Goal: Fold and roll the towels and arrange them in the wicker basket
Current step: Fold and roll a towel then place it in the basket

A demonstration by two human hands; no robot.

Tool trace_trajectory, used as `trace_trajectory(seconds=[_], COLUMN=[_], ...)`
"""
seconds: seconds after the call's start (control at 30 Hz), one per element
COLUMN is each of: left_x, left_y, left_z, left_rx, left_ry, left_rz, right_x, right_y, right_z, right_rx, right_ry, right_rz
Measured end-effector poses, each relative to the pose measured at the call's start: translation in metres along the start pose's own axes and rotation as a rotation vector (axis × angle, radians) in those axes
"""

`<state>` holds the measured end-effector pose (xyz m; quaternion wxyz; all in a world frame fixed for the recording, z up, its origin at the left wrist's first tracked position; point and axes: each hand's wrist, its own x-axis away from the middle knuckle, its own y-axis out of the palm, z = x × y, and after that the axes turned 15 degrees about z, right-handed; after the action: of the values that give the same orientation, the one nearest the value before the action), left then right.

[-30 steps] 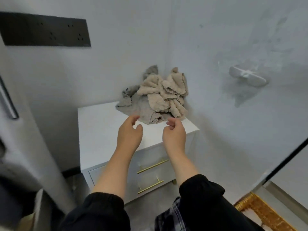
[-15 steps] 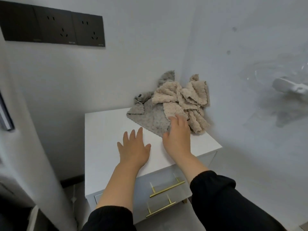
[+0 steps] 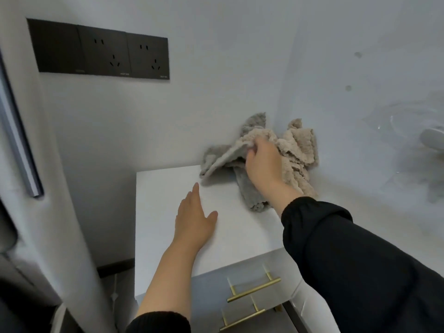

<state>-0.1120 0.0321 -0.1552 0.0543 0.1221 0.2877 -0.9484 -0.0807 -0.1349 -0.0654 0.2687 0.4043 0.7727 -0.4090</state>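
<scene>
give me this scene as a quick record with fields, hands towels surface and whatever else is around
left hand: left hand palm down, fingers straight, on or just over the cabinet top
right hand: right hand has its grip on a raised fold of the towel pile
towels: beige and grey, crumpled, unfolded, in the back corner against the walls
surface: white, with two gold drawer handles below the front edge
wall: dark socket panel above left
wicker basket: not in view
</scene>
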Motion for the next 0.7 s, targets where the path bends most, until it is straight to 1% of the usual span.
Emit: trace_trajectory(seconds=[0.03,0.07,0.1,0.13,0.2,0.3,0.47,0.57,0.7], left_x=[0.001,0.003,0.004,0.005,0.008,0.011,0.017,0.023,0.024], left_y=[-0.003,-0.007,-0.009,-0.014,-0.023,-0.028,-0.013,-0.007,-0.008], left_z=[0.005,0.012,0.016,0.023,0.035,0.045,0.047,0.060,0.074], left_rx=[0.087,0.152,0.193,0.223,0.272,0.270,0.250,0.374,0.568], left_ry=[0.020,0.049,0.072,0.099,0.140,0.150,0.145,0.088,0.070], left_rz=[0.042,0.086,0.116,0.148,0.173,0.153,0.062,0.043,0.167], right_x=[-0.008,-0.018,-0.023,-0.030,-0.034,-0.035,-0.030,-0.022,-0.011], right_y=[-0.005,-0.014,-0.020,-0.028,-0.041,-0.057,-0.079,-0.085,-0.095], right_z=[-0.010,-0.021,-0.025,-0.031,-0.036,-0.039,-0.054,-0.068,-0.082], right_rx=[-0.114,-0.198,-0.264,-0.321,-0.361,-0.360,-0.508,-0.573,-0.778], right_ry=[0.154,0.246,0.296,0.316,0.295,0.277,0.377,0.405,0.500], right_rz=[0.002,0.026,0.045,0.064,0.076,0.043,-0.032,-0.125,-0.336])
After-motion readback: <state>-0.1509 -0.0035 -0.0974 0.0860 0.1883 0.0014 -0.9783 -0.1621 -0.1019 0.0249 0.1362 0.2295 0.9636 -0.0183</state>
